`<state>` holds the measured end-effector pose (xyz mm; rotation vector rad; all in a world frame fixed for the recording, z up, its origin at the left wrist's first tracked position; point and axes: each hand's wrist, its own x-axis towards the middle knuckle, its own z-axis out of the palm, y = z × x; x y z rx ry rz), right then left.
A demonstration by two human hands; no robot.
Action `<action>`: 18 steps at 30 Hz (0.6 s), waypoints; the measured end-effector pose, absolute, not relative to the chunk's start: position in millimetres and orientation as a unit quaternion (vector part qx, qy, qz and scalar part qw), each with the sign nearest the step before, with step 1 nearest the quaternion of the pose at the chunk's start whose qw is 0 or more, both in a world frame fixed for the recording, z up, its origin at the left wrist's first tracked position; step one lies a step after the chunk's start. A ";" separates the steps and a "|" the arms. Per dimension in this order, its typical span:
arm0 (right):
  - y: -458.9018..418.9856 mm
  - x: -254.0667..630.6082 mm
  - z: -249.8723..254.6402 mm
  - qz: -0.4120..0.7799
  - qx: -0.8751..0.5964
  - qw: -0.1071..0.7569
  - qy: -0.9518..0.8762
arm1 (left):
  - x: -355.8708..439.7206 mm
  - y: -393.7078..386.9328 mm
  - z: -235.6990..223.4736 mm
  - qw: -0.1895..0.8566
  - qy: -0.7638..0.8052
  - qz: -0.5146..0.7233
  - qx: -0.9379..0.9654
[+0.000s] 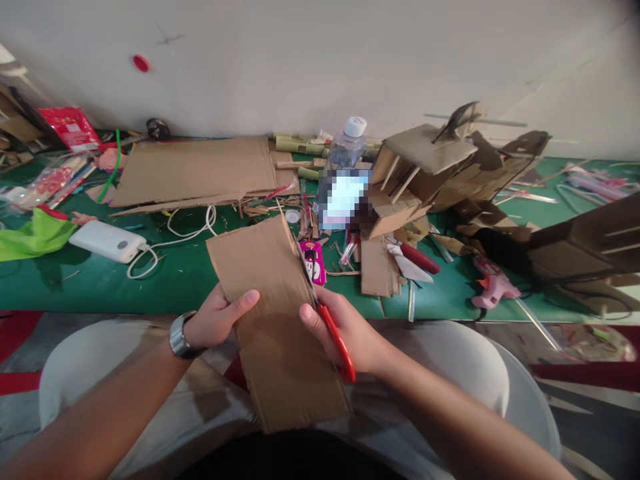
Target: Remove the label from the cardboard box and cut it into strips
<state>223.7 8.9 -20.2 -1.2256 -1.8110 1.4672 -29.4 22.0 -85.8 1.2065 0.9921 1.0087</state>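
My left hand [225, 317] grips a rectangular piece of cardboard [280, 340] by its left side, with the thumb flat on top and the other fingers hidden beneath. The cardboard is held above my lap, its far end over the table edge. In my right hand [345, 327] are scissors [337, 343] with red handles. Their blades lie along the cardboard's right edge, pointing away from me; how far apart the blades are cannot be made out. A pink packet [313, 261] lies on the table just beyond the scissors.
On the green table [185, 283] lie a large cardboard sheet [200, 167], a white power bank [107, 240] with cable, a red-handled knife [413, 260] and a pink glue gun [493, 287]. A plastic bottle [347, 143] stands behind a pixelated screen [345, 200]. A cardboard structure [425, 150] rises at right.
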 end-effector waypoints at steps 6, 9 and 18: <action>11.1 223.9 -24.8 0.526 -0.469 0.255 -0.662 | -27.9 21.3 -89.1 0.617 0.406 0.419 0.528; 11.7 223.7 -27.3 0.519 -0.481 0.251 -0.660 | -27.7 20.6 -89.0 0.610 0.405 0.422 0.535; 12.5 225.6 -29.4 0.531 -0.494 0.281 -0.629 | -20.5 16.0 -89.1 0.656 0.378 0.401 0.516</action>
